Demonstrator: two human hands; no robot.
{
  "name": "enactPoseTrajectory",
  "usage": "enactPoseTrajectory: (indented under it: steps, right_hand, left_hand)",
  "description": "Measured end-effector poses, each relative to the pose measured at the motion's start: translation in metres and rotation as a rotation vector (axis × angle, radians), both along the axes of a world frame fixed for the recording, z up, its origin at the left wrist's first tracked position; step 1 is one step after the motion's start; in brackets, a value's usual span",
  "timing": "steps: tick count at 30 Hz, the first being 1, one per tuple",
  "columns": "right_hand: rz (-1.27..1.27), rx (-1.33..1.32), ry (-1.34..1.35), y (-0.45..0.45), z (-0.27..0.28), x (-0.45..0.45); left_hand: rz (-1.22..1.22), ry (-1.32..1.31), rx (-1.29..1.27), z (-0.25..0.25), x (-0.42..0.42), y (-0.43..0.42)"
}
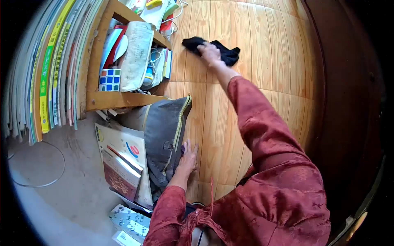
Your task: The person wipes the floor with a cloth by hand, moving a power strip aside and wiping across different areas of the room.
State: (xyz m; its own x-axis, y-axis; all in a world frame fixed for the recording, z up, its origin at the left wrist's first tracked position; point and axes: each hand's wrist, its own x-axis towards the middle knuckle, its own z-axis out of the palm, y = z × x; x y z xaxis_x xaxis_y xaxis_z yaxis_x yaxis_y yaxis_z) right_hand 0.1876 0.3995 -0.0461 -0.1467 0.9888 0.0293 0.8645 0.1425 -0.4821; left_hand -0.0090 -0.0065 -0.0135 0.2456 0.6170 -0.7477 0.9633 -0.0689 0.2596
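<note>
My right hand reaches far forward and grips a crumpled black cloth against the wood-patterned floor. The cloth spreads out on both sides of the hand. Closer to me, my left hand rests on the floor with its fingers stretched out. It lies right beside a grey bag with a yellow-edged zip. A small purple bit shows between that hand and the bag, too little to name.
A wooden shelf on the left holds a Rubik's cube, a pale fabric case and cables. Upright books stand beside it. More books lean by the bag. A dark brown panel borders the floor's right side.
</note>
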Motion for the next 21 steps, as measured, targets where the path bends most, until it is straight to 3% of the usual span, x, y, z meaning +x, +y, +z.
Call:
enactPoseTrajectory:
  steps: [2,4,8,10,12,13,14,16,21]
  right_hand:
    - [-0.116,0.124,0.204,0.011,0.009,0.016]
    - [-0.056,0.284,0.263,-0.005,0.046,0.028]
    - [0.302,0.324,0.238,-0.103,0.092,0.053]
    - [0.414,0.446,0.215,-0.177,0.076,0.065]
    - [0.547,0.303,0.170,-0.261,0.059,0.078]
    - [0.598,0.223,0.125,-0.305,0.037,0.084]
    - [0.683,0.019,0.080,-0.342,0.036,0.090]
    - [0.822,-0.052,-0.001,-0.401,0.012,0.108]
    - [0.805,0.079,0.064,-0.344,-0.001,0.137]
  left_hand:
    - [-0.041,0.032,0.030,0.003,0.002,-0.002]
    - [-0.055,0.051,-0.022,0.028,0.011,0.012]
    - [-0.019,0.040,-0.040,0.017,0.006,0.007]
    - [-0.024,0.040,-0.037,0.015,0.006,0.008]
    - [-0.029,0.037,-0.006,0.007,0.002,0.003]
    - [0.012,0.032,-0.047,0.028,0.010,0.012]
    - [-0.007,0.053,-0.044,0.028,0.010,0.012]
    - [-0.045,0.091,-0.040,0.028,0.013,0.013]
    - [-0.004,0.000,0.001,0.025,0.005,0.008]
